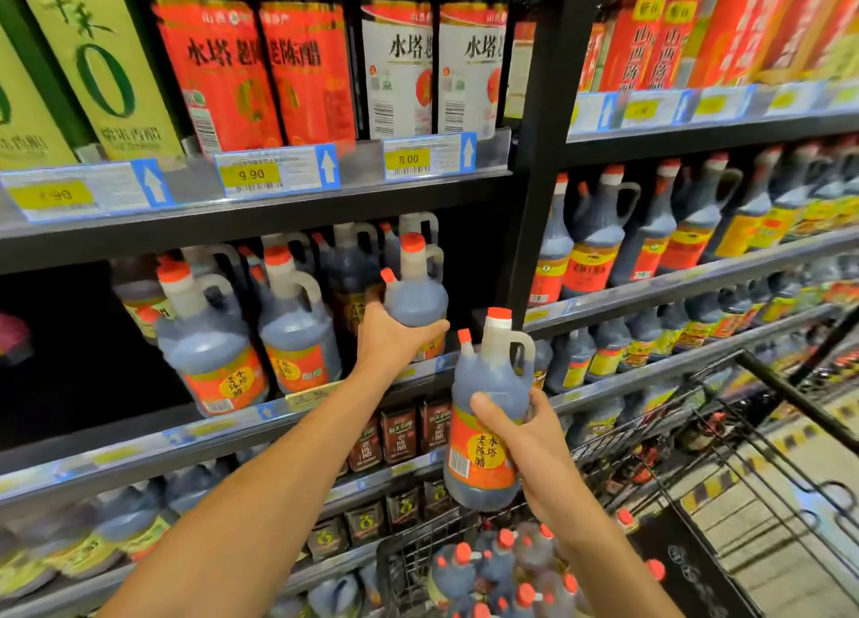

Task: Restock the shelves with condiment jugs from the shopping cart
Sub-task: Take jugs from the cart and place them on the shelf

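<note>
My left hand (pixel 395 334) grips a dark vinegar jug (pixel 415 287) with an orange cap at the front of the middle shelf (pixel 223 427), beside two matching jugs (pixel 297 324). My right hand (pixel 520 436) holds a second jug (pixel 485 413) upright by its orange label, in the air in front of the shelf edge and above the cart. More jugs with orange caps (pixel 502 566) lie in the black wire shopping cart (pixel 725 436) at the bottom right.
Tall red and white vinegar bags (pixel 260 74) fill the top shelf above price tags. A black upright post (pixel 544 153) splits the shelving. Soy sauce bottles (pixel 650 232) line the right bays. A dark gap (pixel 69 348) lies at the middle shelf's left.
</note>
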### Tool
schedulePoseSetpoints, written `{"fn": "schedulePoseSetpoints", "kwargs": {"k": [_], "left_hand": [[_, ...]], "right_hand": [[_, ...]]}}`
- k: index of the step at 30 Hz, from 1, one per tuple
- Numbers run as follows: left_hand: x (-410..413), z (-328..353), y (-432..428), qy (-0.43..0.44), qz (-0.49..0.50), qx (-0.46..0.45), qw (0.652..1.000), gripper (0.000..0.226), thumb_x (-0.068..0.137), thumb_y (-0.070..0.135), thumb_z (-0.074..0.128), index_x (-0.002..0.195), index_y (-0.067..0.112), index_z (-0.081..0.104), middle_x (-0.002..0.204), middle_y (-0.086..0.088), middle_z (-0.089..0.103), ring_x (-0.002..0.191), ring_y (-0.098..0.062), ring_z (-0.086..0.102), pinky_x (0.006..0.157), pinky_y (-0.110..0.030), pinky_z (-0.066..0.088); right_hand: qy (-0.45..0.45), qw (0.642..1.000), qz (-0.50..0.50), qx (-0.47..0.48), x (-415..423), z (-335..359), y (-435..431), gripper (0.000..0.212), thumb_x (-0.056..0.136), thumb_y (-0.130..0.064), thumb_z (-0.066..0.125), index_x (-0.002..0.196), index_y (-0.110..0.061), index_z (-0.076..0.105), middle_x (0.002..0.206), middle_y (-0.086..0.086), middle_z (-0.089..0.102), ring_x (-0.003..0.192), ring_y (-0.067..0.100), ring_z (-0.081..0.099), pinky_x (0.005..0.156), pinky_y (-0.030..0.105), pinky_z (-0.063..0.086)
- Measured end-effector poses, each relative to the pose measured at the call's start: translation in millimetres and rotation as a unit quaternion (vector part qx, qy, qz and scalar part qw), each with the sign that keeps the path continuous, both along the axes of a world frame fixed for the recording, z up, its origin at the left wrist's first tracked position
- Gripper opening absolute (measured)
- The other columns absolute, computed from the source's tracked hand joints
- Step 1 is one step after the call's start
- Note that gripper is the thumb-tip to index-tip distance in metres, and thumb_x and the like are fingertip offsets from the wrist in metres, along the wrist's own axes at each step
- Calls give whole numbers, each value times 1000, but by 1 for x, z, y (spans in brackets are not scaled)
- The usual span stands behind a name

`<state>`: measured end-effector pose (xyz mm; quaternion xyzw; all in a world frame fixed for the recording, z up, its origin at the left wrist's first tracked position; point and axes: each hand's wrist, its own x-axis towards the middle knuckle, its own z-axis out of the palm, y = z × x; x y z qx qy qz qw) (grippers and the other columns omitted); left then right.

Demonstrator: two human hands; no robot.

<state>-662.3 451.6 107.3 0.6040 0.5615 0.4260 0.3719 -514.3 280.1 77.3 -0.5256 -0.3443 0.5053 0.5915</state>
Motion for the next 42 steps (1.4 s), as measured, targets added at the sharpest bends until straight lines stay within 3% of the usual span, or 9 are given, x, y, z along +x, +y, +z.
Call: {"fn": "schedulePoseSetpoints", "kwargs": {"k": [3, 8, 11, 14, 24, 28, 32, 36, 42], "left_hand": [[1, 3, 3, 23, -10, -16, 1000, 64, 61, 51, 91, 104, 12, 63, 89, 2, 67, 74, -10, 63, 45, -13, 38], [-5, 6, 13, 46, -87, -36, 994, 38, 72, 45, 86, 76, 11, 70, 68, -3, 67, 60, -8, 59, 51, -24, 40], [-13, 5, 12, 43, -128, -45, 990, 37, 80, 32, 82, 90, 0, 66, 68, -10, 59, 60, -12, 54, 56, -29, 40], [-17, 3, 6, 59, -100, -31, 993, 46, 81, 35, 81, 105, 8, 52, 83, -2, 56, 76, -16, 56, 60, -28, 42], [4, 7, -1, 78, -63, 1, 995, 62, 76, 42, 84, 112, 9, 47, 109, -5, 56, 103, -23, 56, 78, -39, 50], [-3, 4, -5, 106, -80, 18, 991, 65, 83, 43, 78, 121, 1, 46, 103, -3, 55, 102, -26, 56, 68, -29, 44], [-33, -8, -29, 131, -94, 71, 984, 60, 88, 32, 73, 137, 10, 45, 137, -7, 55, 126, -23, 52, 101, -38, 47], [-78, -24, -63, 200, -110, 171, 958, 35, 91, 22, 68, 124, 17, 58, 122, 2, 61, 112, -13, 57, 93, -24, 45], [-150, -46, -78, 355, -12, 257, 899, 23, 89, 26, 68, 109, 18, 62, 106, 2, 62, 101, -21, 56, 87, -37, 47]], "right_hand": [[4, 1000, -1, -3, 0, -3, 2, 69, 69, -40, 86, 129, -26, 55, 121, -1, 74, 108, 23, 73, 97, 51, 57], [8, 1000, 5, -6, -2, -8, 2, 73, 69, -43, 89, 131, -29, 54, 125, -1, 72, 113, 24, 71, 99, 51, 55], [9, 1000, 12, -3, -4, -11, 1, 69, 74, -38, 87, 134, -26, 54, 125, -1, 73, 113, 24, 71, 100, 51, 54], [10, 1000, 17, -1, -6, -12, 1, 67, 76, -35, 84, 135, -25, 54, 125, -1, 73, 114, 24, 71, 100, 51, 54], [4, 1000, 13, -6, -15, -10, -4, 67, 75, -34, 86, 133, -26, 54, 124, 0, 73, 111, 23, 72, 98, 50, 56], [-2, 1000, 13, -12, -19, -10, -3, 79, 67, -43, 93, 134, -27, 54, 126, 1, 72, 111, 24, 72, 96, 50, 57], [-9, 1000, 14, -9, -23, -9, 2, 90, 58, -46, 93, 135, -25, 53, 126, 1, 72, 110, 24, 72, 96, 50, 57], [-17, 1000, 18, -3, -30, -5, 13, 93, 55, -47, 95, 135, -26, 52, 128, 1, 71, 110, 23, 72, 95, 50, 58], [-78, 996, 13, 43, -55, 18, 35, 67, 57, -38, 91, 117, -35, 63, 114, -10, 74, 101, 11, 74, 88, 42, 59]]}}
